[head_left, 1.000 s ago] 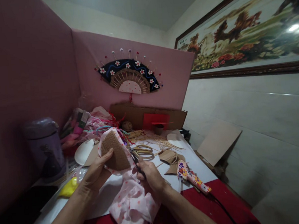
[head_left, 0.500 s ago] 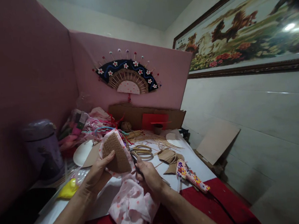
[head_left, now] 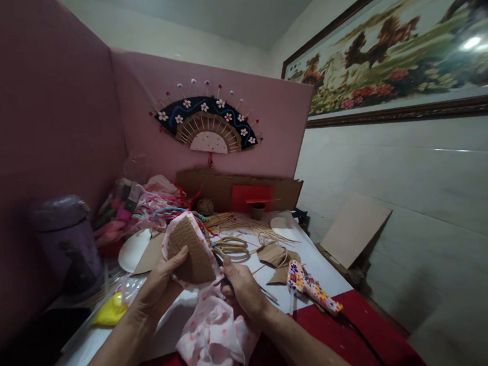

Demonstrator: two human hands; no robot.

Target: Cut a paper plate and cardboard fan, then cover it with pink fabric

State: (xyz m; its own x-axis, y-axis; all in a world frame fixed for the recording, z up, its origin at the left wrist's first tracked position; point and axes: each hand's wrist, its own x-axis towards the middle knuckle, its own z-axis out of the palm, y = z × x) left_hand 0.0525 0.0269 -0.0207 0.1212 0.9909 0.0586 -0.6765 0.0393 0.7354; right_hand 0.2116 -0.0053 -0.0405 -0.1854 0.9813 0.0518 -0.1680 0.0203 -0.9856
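Note:
My left hand [head_left: 167, 278] is closed on a cardboard piece [head_left: 192, 253], a half-round shape edged in white cloth with pink dots. Its thumb presses on the bare brown face. At the lower right corner of the piece, my right hand [head_left: 245, 288] grips dark scissors [head_left: 219, 281], mostly hidden by the fingers. Their blades lie against the cloth edge. Below, the rest of the dotted cloth [head_left: 217, 339] hangs crumpled between my forearms. Just beyond my right hand lie gold-handled scissors [head_left: 232, 248] on the white sheet.
To the right sit a flower-patterned glue gun [head_left: 313, 288] and cardboard scraps [head_left: 276, 257]. Thin sticks [head_left: 247, 222] and a twine ball [head_left: 205, 207] lie behind. At left are a purple flask [head_left: 68, 249] and a yellow packet [head_left: 110, 311]. A decorated fan [head_left: 207, 123] hangs at the back.
The dark scissors have shifted slightly at the cardboard's lower right corner, their blades now lying more along the cloth edge. My left hand keeps its hold nearly still.

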